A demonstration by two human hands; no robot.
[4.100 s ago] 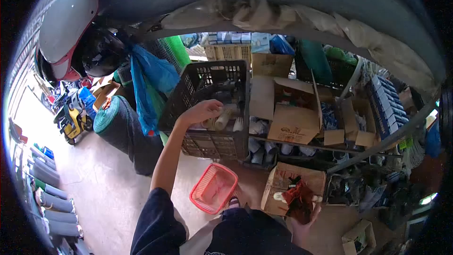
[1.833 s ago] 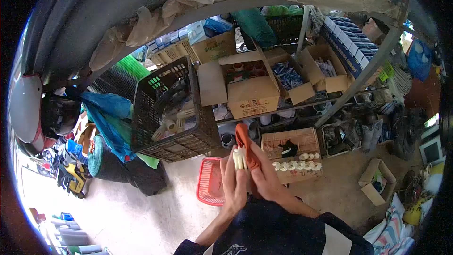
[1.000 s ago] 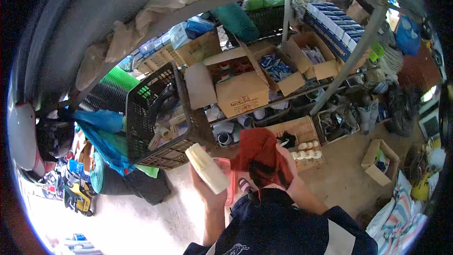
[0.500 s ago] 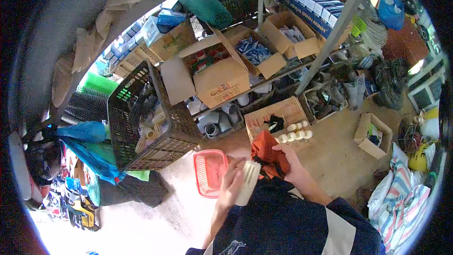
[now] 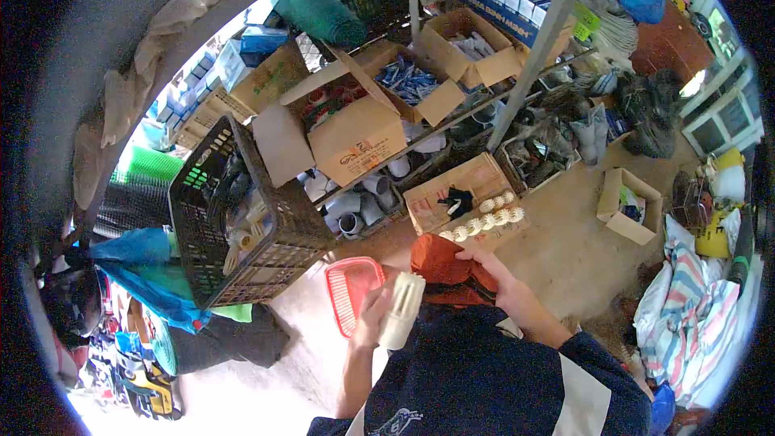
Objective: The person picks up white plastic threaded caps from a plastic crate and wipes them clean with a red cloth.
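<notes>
My left hand (image 5: pixel 373 315) is closed around a cream plastic cylinder (image 5: pixel 401 312) with a slotted upper end, held upright and slightly tilted in front of my chest. To its right, my right hand (image 5: pixel 499 276) grips an orange-red cloth or bag (image 5: pixel 442 265) with dark parts. Below and behind the left hand sits a red plastic basket (image 5: pixel 333 295) on the floor. Beyond the cloth, a flat cardboard piece (image 5: pixel 428 202) bears rows of cream ribbed pieces (image 5: pixel 484 222) and a black item (image 5: pixel 457 203).
A large black crate (image 5: pixel 282 262) stands at the left. Open cardboard boxes (image 5: pixel 355 149) line the rack, whose metal post (image 5: pixel 541 52) slants down. A small open box (image 5: pixel 630 222) and striped sacks (image 5: pixel 678 315) are at the right.
The orange-red cloth has moved left and is spread wider, its rounded top showing. My left hand and the cylinder have shifted slightly left. The whole view has shifted a little.
</notes>
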